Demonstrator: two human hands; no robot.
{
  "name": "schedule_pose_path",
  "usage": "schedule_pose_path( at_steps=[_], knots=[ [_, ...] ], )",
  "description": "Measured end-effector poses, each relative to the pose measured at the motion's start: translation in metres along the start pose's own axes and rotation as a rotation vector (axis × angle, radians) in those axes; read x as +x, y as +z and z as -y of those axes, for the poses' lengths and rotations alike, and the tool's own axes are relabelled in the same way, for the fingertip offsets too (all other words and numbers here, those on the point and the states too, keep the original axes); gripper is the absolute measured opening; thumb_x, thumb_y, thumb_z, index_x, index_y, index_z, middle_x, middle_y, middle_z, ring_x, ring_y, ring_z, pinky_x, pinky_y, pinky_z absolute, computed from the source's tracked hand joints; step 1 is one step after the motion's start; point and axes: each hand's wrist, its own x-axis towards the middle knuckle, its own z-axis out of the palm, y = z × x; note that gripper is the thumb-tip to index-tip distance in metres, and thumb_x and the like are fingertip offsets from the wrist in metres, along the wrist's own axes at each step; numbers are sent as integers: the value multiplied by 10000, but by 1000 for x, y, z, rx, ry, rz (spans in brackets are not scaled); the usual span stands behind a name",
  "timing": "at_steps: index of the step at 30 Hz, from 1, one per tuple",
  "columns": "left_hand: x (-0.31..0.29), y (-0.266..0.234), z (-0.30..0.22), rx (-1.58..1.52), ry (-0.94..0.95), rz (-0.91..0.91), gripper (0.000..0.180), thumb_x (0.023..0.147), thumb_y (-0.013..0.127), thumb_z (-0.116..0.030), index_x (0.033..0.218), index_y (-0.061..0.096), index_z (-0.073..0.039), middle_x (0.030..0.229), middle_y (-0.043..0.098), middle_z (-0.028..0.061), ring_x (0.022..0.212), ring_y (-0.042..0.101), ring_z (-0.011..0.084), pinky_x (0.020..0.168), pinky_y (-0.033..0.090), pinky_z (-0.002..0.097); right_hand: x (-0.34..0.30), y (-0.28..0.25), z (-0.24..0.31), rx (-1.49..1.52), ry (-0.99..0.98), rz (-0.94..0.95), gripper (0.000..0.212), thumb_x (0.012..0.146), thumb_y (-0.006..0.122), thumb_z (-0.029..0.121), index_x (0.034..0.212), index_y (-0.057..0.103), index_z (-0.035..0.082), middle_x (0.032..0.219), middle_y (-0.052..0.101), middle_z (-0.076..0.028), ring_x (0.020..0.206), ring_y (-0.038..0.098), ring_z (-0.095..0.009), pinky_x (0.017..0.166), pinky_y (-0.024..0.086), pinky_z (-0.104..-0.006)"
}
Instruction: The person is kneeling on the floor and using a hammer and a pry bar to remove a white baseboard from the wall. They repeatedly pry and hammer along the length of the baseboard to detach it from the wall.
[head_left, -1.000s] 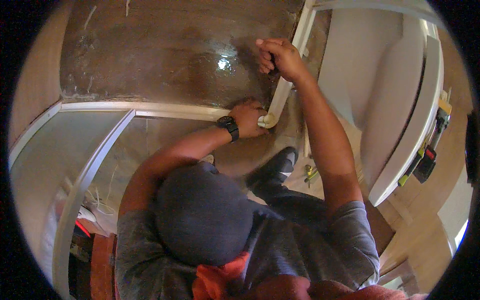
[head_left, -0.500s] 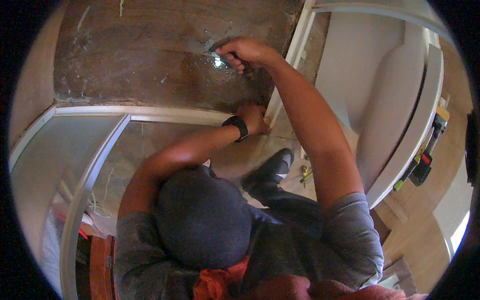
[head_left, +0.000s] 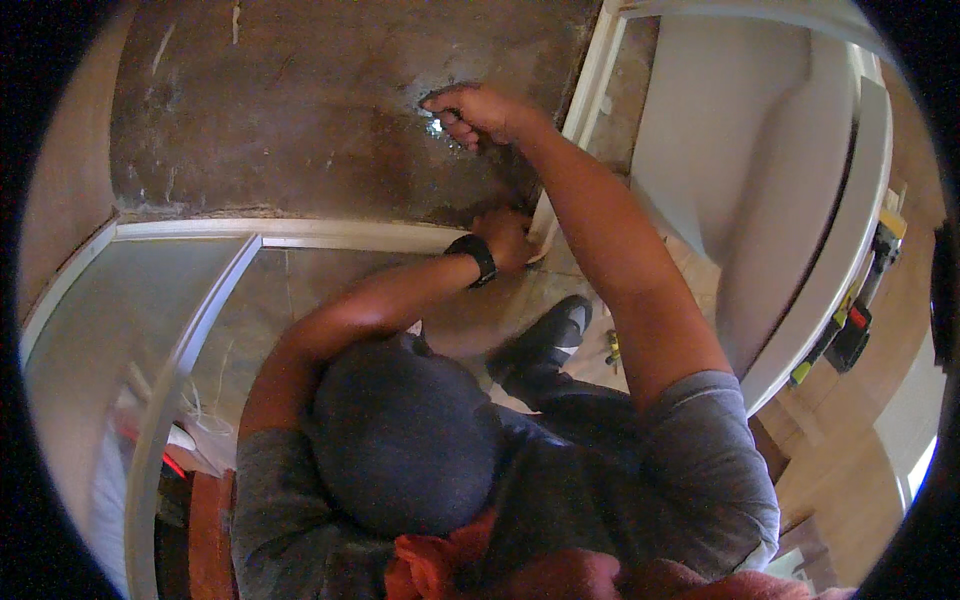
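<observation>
My right hand (head_left: 478, 112) is over a brown, stained surface (head_left: 280, 110), with its fingers curled in. Whatever they hold, if anything, is hidden. Just beneath the fingertips a bright wet patch (head_left: 434, 127) glints. Lower down, my left hand (head_left: 508, 240) wears a black wristband (head_left: 477, 258) and rests at the corner where two white frame rails meet. Its fingers are dark and partly hidden there. One rail (head_left: 350, 233) runs off to the left; the other rail (head_left: 590, 90) rises along the right side of the brown surface.
My bent dark knee (head_left: 405, 440) and shoe (head_left: 560, 335) are below my arms. A frosted panel (head_left: 130, 300) stands at left. At right is a pale, rounded, tub-like fixture (head_left: 770, 150), with yellow and black tools (head_left: 850, 330) by its outer edge. A small yellow item (head_left: 612, 347) lies near my shoe.
My right hand has shifted slightly left over the wet patch, its fingers still curled. My left hand stays at the frame corner. The whole view has tilted a little.
</observation>
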Motion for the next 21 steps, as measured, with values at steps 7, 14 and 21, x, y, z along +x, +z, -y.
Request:
schedule_pose_path(
  at_steps=[7, 14, 21],
  knots=[
    [11, 18, 13, 42, 0, -96, 422, 844, 675, -457, 1159, 743, -186, 1230, 676, 148, 1162, 613, 356, 1014, 453, 489, -22, 13, 11, 29, -2, 135, 432, 988, 566, 356, 646, 418, 135, 524, 380, 13, 427, 341, -120, 408, 293, -330],
    [10, 23, 19, 95, 183, -208, 382, 858, 640, -434, 1055, 735, -121, 1038, 722, 180, 972, 677, 384, 900, 503, 514, 1, 27, 1, -37, 93, 227, 402, 970, 589, 336, 658, 450, 124, 542, 419, 2, 433, 368, -126, 444, 354, -334],
    [3, 19, 10, 39, 107, -189, 406, 854, 646, -422, 1114, 734, -123, 1057, 722, 171, 991, 671, 393, 916, 486, 535, -19, 13, 4, -148, -51, -125, 407, 980, 585, 340, 677, 454, 102, 559, 435, -18, 442, 403, -152, 437, 360, -339]
  ],
)
